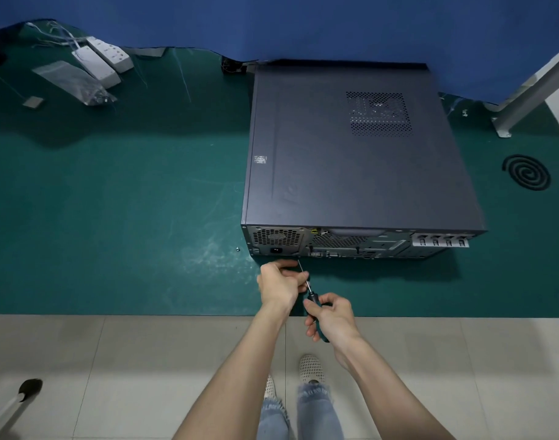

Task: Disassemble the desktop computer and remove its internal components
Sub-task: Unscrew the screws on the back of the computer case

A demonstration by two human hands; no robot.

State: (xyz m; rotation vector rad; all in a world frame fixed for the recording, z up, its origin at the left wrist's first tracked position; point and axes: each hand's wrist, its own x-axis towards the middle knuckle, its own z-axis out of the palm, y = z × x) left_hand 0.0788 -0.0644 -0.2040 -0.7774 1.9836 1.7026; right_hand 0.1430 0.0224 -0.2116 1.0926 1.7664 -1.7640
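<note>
I judge this as the opening step: freeing the rear screws so that the side panel can come off. The desktop computer [351, 154] lies on its side in the centre-right of the frame, lid on, its rear panel [335, 242] facing me. My right hand [330, 315] is wrapped round the handle of the screwdriver [313, 300], and my left hand [281, 284] pinches its shaft. The tip points at the panel's lower edge beside the power-supply grille; I cannot tell whether it is seated in a screw. The next move calls for a square, seated tip and steady pressure while turning.

A loose screw [237, 248] lies just left of the case on the green mat [113, 201]. Power strips [103, 61] and a plastic bag [75, 82] sit in the upper left, and a dark coil [526, 172] at the right. Blue cloth [272, 20] hangs behind, and pale floor tiles [129, 360] lie below.
</note>
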